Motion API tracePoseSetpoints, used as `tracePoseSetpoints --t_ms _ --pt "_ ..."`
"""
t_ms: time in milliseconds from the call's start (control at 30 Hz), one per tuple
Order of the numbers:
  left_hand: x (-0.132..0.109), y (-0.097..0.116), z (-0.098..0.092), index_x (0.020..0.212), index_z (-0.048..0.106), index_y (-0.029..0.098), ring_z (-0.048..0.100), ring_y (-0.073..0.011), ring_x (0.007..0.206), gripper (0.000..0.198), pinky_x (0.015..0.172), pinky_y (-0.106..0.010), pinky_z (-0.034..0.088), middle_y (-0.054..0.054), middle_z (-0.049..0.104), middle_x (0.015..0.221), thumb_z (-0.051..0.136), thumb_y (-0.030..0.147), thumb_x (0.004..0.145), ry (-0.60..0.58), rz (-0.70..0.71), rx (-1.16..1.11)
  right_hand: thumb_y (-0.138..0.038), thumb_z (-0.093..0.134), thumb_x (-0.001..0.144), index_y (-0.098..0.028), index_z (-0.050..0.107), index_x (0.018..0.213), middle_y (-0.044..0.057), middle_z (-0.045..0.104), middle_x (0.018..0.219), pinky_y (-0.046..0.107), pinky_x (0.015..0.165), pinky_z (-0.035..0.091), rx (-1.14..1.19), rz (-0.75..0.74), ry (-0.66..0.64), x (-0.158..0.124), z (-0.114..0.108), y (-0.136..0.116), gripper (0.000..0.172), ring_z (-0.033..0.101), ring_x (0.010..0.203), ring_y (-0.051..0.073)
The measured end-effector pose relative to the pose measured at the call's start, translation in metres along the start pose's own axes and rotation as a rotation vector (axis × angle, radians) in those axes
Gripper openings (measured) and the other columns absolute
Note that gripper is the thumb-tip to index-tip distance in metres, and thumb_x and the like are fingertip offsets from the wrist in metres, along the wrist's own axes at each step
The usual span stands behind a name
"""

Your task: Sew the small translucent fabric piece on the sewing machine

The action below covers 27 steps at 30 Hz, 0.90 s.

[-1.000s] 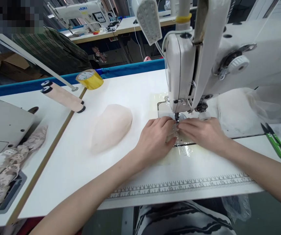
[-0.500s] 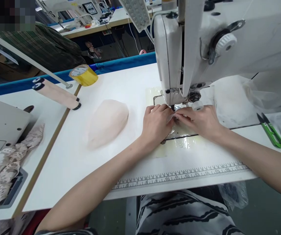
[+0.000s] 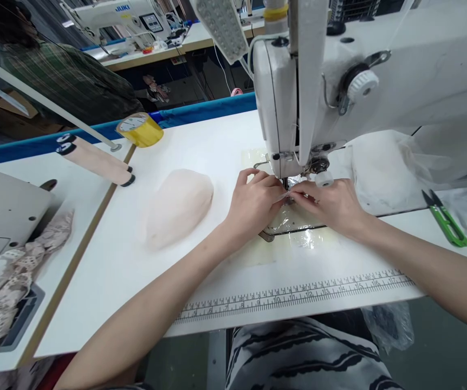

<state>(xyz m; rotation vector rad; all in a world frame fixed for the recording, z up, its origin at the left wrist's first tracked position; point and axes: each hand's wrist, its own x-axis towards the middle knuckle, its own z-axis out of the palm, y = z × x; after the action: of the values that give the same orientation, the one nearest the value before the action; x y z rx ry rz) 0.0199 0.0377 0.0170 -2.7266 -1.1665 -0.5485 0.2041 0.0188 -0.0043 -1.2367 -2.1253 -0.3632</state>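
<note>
Small pale piece (image 3: 287, 195) at the base of the sewing machine (image 3: 380, 81), right under the needle (image 3: 285, 184), lying on the shiny clear sheet (image 3: 310, 238) taped to the tabletop (image 3: 217, 141). Too small and too covered by fingertips to tell its shape.

Head view, the only one. Judged as a placing step: piece lined up at the needle, no seam visible on it. By that reading, next move calling for a flat, steady hold and fingertips kept out of the needle's path.

Left hand (image 3: 255, 203) palm down, fingers (image 3: 274, 190) curled close together, tips nipping the piece's left edge. Right hand (image 3: 331, 206) mirrored, fingers (image 3: 303, 193) drawn tight, tips pinching the right edge. Both sets of tips almost touching each other.

Pale moulded cup (image 3: 179, 206) left of the left hand, apart from it. Yellow tape roll (image 3: 139, 130) near the far edge. Green snips (image 3: 445, 219) well off to the right. Printed ruler (image 3: 298, 295) along the near edge.
</note>
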Motion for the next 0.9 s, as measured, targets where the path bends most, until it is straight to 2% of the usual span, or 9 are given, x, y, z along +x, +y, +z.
tracePoseSetpoints --t_ms 133,233,300,467,700,900 --pt "-0.007 0.001 0.001 0.085 0.07 0.022 0.06 -0.0191 0.09 0.019 0.095 -0.041 0.037 -0.001 0.07 0.092 0.053 0.015 0.086 0.029 0.1 0.015 -0.03 0.049 0.092 -0.022 0.071 0.076 -0.006 0.066 0.058 0.024 0.044 0.028 0.104 -0.06 -0.068 -0.004 -0.007 -0.001 0.029 0.051 0.046 0.008" --pt "-0.02 0.011 0.001 0.096 0.069 0.022 0.058 -0.0201 0.094 0.019 0.097 -0.041 0.038 -0.003 0.07 0.099 0.053 0.017 0.087 0.098 0.156 0.077 -0.018 0.053 0.089 -0.02 0.069 0.074 -0.004 0.073 0.082 0.026 0.053 0.036 0.058 -0.203 -0.134 -0.009 -0.016 -0.004 0.023 0.061 0.068 0.011" --pt "-0.029 0.018 0.0 0.101 0.068 0.019 0.058 -0.021 0.097 0.019 0.097 -0.041 0.038 -0.004 0.07 0.101 0.055 0.018 0.088 0.137 0.163 0.131 -0.011 0.055 0.086 -0.018 0.069 0.073 -0.002 0.073 0.097 0.028 0.059 0.038 -0.027 -0.285 -0.158 -0.011 -0.021 -0.006 0.02 0.062 0.083 0.014" --pt "-0.041 0.028 -0.004 0.11 0.065 0.014 0.057 -0.0222 0.108 0.024 0.098 -0.041 0.037 -0.008 0.068 0.114 0.054 0.015 0.088 0.104 0.179 0.181 -0.011 0.055 0.086 -0.016 0.07 0.081 0.001 0.073 0.091 0.031 0.065 0.038 -0.048 -0.353 -0.154 -0.013 -0.023 -0.01 0.017 0.061 0.087 0.016" --pt "-0.044 0.025 -0.003 0.112 0.064 0.011 0.058 -0.0245 0.113 0.027 0.098 -0.042 0.038 -0.011 0.068 0.114 0.053 0.014 0.088 0.078 0.184 0.16 -0.012 0.054 0.088 -0.015 0.071 0.085 0.003 0.073 0.094 0.031 0.073 0.038 -0.048 -0.345 -0.172 -0.016 -0.021 -0.012 0.018 0.061 0.088 0.016" --pt "-0.043 0.025 -0.003 0.113 0.064 0.013 0.059 -0.0238 0.112 0.028 0.099 -0.043 0.037 -0.011 0.068 0.114 0.052 0.015 0.089 0.072 0.155 0.142 -0.014 0.052 0.09 -0.015 0.072 0.088 0.003 0.073 0.096 0.031 0.073 0.039 -0.041 -0.325 -0.155 -0.016 -0.021 -0.013 0.02 0.062 0.087 0.016"
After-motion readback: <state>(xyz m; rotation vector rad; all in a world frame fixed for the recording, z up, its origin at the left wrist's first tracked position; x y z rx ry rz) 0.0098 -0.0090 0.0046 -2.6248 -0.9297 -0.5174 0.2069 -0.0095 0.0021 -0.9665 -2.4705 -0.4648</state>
